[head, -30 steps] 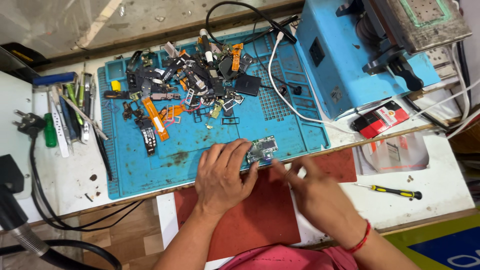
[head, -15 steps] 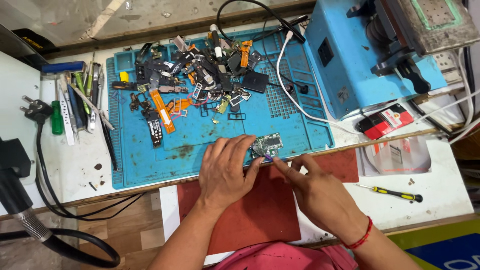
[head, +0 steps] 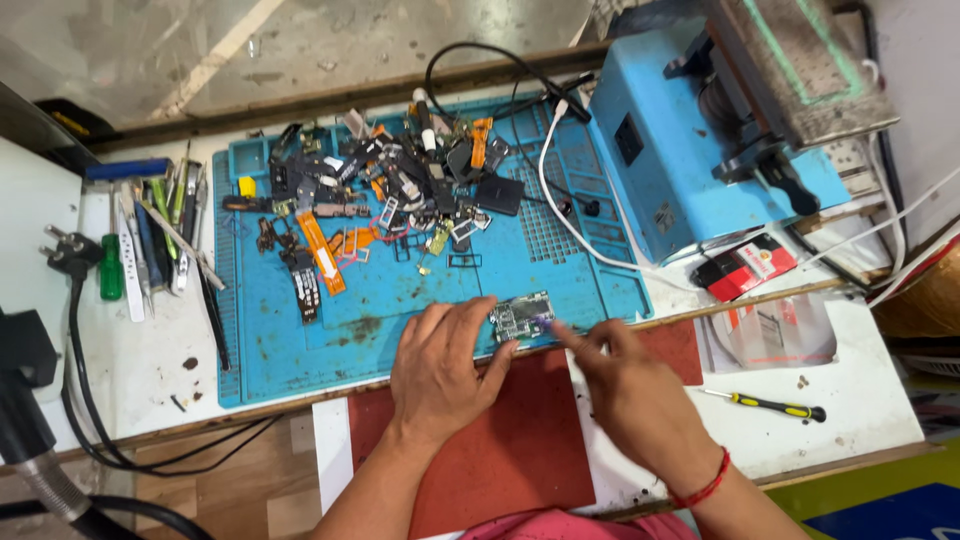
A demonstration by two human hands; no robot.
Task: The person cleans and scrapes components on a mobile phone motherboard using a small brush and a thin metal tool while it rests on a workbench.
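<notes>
Your left hand (head: 440, 375) lay on the mat (head: 400, 300), touching the board (head: 522, 317). Your right hand (head: 630, 395) was just right of it. Parts (head: 390, 200) sat behind. The screwdriver (head: 765, 405) lay far right.

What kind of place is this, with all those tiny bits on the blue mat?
Probably a small electronics repair bench, likely for phones. A small circuit board lies under the left hand, a heap of small parts and orange ribbon cables covers the blue work mat, and screwdrivers and tweezers lie beside it.
</notes>
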